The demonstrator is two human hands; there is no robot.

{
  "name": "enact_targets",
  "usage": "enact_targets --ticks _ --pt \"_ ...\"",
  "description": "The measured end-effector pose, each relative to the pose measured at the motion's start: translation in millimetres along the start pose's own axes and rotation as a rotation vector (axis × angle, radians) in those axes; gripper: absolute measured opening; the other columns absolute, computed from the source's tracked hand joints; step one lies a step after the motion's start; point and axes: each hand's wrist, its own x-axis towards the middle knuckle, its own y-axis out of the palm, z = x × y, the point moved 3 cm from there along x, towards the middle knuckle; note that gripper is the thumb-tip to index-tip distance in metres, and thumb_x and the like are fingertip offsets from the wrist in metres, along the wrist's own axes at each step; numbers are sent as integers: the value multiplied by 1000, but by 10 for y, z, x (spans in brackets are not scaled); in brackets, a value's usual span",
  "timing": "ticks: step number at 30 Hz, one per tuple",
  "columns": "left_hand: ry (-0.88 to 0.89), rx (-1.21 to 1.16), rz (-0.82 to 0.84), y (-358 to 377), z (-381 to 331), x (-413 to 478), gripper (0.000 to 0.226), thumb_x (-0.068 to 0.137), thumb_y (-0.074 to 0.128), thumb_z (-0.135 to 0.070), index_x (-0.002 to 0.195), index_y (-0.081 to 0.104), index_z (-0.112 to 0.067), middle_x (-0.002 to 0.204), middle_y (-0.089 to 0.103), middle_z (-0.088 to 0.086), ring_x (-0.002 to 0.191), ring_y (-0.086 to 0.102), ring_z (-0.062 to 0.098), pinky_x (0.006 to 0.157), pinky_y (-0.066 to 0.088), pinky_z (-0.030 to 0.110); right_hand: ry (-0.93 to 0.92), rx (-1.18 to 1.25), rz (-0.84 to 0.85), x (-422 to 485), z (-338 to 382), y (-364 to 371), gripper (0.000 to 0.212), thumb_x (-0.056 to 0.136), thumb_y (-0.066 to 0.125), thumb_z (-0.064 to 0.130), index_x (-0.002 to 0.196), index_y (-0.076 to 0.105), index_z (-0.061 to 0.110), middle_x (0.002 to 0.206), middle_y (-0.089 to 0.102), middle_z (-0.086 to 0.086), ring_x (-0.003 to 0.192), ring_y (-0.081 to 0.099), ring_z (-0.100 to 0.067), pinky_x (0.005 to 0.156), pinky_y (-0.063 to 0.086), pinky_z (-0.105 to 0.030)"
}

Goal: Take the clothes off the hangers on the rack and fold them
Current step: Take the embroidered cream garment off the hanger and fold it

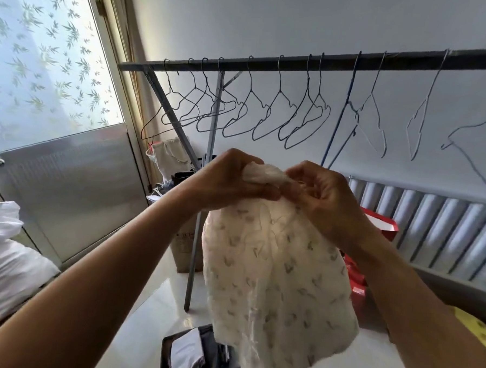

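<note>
From where I stand the rack looks close to stripped. The rail (270, 62) runs across the upper half of the frame, and every one of the wire hangers (240, 113) I can see on it hangs bare, from the cluster at centre left out to the few at upper right. The rail does run off the right edge, so I cannot say what lies past it. The one piece in play is a white garment (281, 284) with a small grey print, held up in mid-air at the centre of the frame, below the rail and clear of it. Both hands are closed on its bunched top edge: the left hand (236, 178) has its fingers curled round a wad of the cloth, and the right hand (325, 199) pinches the same edge just beside it. The two nearly touch, and the rest of the cloth hangs loose beneath them. Whether a hanger is inside it I cannot tell, as the top is too crumpled. I'd judge it gathered rather than folded. At bottom centre, on the pale floor, a dark bin (168, 348) holds what looks like a folded white piece (186, 352) and some darker cloth, partly hidden by the garment; I take that for finished work. My reading is that the taking-down is all but over, and what's left is folding this piece and laying it with the others.
</note>
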Motion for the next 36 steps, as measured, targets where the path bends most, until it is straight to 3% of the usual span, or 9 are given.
enact_targets --ticks 3,7,12,16,21,26,29,34,36 --pt "-30 -64 -49 -22 -60 0 41 76 78 -41 83 69 -1 75 65 22 61 58 18 58 53 45 134 -58 84 -111 -205 -52 14 88 69 19 99 62 17 89 67 -5 77 68 -13 64 58 -28" --pt "-66 -91 -69 -124 -78 -20 30 83 75 -29 78 67 0 64 58 0 56 52 8 51 45 25 221 -132 141 -259 -494 -120 4 87 70 16 91 69 13 86 70 -10 78 69 -23 70 58 -34" --pt "-158 -4 60 -324 -29 -139 29 79 75 -28 88 70 -1 76 72 3 64 71 14 57 57 22 301 101 174 -313 -536 -367 28 77 78 40 84 74 13 82 74 -11 73 70 -23 65 57 -32" --pt "-183 -12 180 -373 -39 -226 24 69 80 -24 79 71 -5 76 74 1 68 72 14 56 56 20 271 -36 251 -203 -432 -534 40 67 81 53 84 74 17 86 73 -9 81 71 -28 73 59 -37" --pt "-120 -89 248 -318 -194 -289 13 70 73 -28 77 72 -17 78 75 -10 71 72 7 60 55 16 144 -412 6 -15 -316 -480 10 79 77 33 76 73 24 64 61 10 69 59 -13 69 45 -34" --pt "-33 -145 218 -263 -316 -258 29 74 72 -22 84 70 5 78 73 6 70 68 13 61 54 21 88 -599 -160 41 -247 -233 27 83 68 47 65 62 28 56 53 14 67 57 -17 66 48 -35" --pt "-1 -181 216 -229 -386 -223 15 81 69 -14 85 70 1 78 74 5 69 69 10 59 54 18 79 -486 -104 74 -294 -68 27 86 65 39 67 61 22 59 60 7 63 59 -15 62 48 -33" --pt "1 -208 170 -209 -380 -112 30 83 70 -21 87 67 9 79 69 21 70 66 17 60 54 29 117 35 135 -1 -202 223 36 89 57 -7 64 62 19 52 63 17 50 54 9 50 42 -10" --pt "7 -221 148 -194 -374 -75 14 85 71 -17 82 71 -4 73 68 4 68 64 10 59 52 23 215 173 182 -59 -215 308 35 94 52 -4 65 62 14 52 63 10 50 58 -1 48 45 -15"
